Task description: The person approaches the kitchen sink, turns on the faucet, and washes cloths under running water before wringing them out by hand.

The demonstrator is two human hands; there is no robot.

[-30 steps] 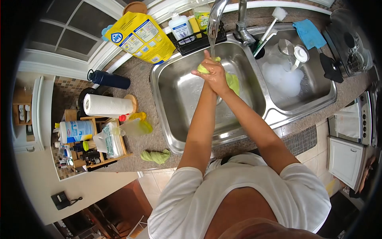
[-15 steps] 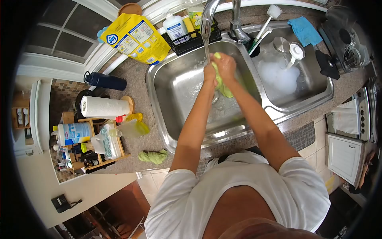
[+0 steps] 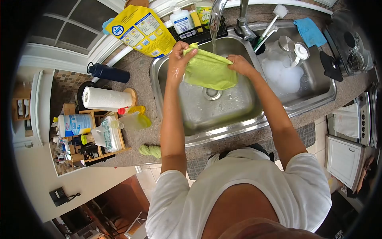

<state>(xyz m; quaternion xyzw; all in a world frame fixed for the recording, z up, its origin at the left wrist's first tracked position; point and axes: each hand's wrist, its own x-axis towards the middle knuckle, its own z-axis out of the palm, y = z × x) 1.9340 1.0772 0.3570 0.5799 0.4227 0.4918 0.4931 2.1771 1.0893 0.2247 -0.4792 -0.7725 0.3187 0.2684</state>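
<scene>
A wet lime-green cloth (image 3: pixel 211 71) hangs spread out over the left sink basin (image 3: pixel 199 115). My left hand (image 3: pixel 181 57) pinches its upper left corner, and my right hand (image 3: pixel 240 65) grips the upper right edge. Water runs from the faucet (image 3: pixel 217 18) just behind the cloth; whether the stream touches it, I cannot tell. Below the cloth the drain (image 3: pixel 212 93) shows in the basin floor.
The right basin (image 3: pixel 318 89) holds suds (image 3: pixel 282 75) and a white-lidded container (image 3: pixel 300 51). A yellow Joy pouch (image 3: pixel 143 30), navy bottle (image 3: pixel 108 73), paper towel roll (image 3: pixel 107 98) and another green cloth (image 3: pixel 150 151) are left of the sink. A blue cloth (image 3: pixel 309 32) lies behind.
The green cloth was bunched between both hands under the faucet. Now my hands have moved apart, left hand leftward and right hand rightward, and the cloth is opened out between them.
</scene>
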